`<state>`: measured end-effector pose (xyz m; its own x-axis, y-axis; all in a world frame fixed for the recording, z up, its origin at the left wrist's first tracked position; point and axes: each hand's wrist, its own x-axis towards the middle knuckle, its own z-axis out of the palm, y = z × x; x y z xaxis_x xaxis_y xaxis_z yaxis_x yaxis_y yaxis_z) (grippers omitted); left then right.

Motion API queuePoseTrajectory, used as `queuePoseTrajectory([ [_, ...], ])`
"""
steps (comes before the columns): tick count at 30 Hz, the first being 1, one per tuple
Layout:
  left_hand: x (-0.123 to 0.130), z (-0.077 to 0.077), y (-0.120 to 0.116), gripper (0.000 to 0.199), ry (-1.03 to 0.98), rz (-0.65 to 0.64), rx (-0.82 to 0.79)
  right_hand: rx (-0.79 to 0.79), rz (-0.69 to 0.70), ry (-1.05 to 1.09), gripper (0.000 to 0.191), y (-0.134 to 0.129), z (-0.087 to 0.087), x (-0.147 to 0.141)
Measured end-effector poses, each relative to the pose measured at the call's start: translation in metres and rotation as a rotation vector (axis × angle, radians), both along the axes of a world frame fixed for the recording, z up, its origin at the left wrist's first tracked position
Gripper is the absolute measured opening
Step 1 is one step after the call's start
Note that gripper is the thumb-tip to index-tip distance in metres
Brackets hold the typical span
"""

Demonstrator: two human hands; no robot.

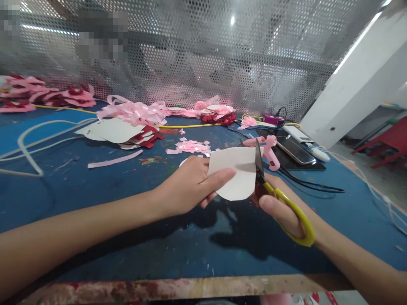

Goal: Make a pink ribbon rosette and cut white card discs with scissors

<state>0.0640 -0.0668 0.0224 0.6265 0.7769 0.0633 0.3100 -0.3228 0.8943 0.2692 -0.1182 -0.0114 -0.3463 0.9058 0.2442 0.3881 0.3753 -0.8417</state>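
My left hand (190,184) pinches a white piece of card (237,169) with a rounded lower edge, thumb on its near face. The card is held up over the blue table. In my right hand (276,207) is a pair of scissors with yellow handles (303,224), thumb through one loop. The dark blades (259,156) stand at the card's right edge, around it as far as I can see. My right fingers are partly hidden behind the scissors and card.
Behind the card lie small pink ribbon pieces (190,146) and a pink glue gun (270,151). Left are white and red cut shapes (117,130), a pink strip (115,159) and a white wire frame (30,156). A phone (295,149) rests right. A perforated metal screen (190,55) stands behind.
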Motion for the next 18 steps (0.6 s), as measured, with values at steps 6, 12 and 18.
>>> queuePoseTrajectory([
  [6,-0.003,0.004,0.010,0.045,0.042,-0.022,0.044,0.047,-0.124,-0.189,0.052,0.002,0.006,0.000],
  [12,0.008,-0.008,0.000,0.026,-0.261,0.059,-0.141,0.056,-0.256,-0.245,0.052,-0.001,0.001,-0.008],
  [18,0.007,-0.008,-0.007,0.022,-0.183,-0.045,-0.299,-0.049,-0.037,-0.115,0.048,0.000,-0.002,-0.009],
])
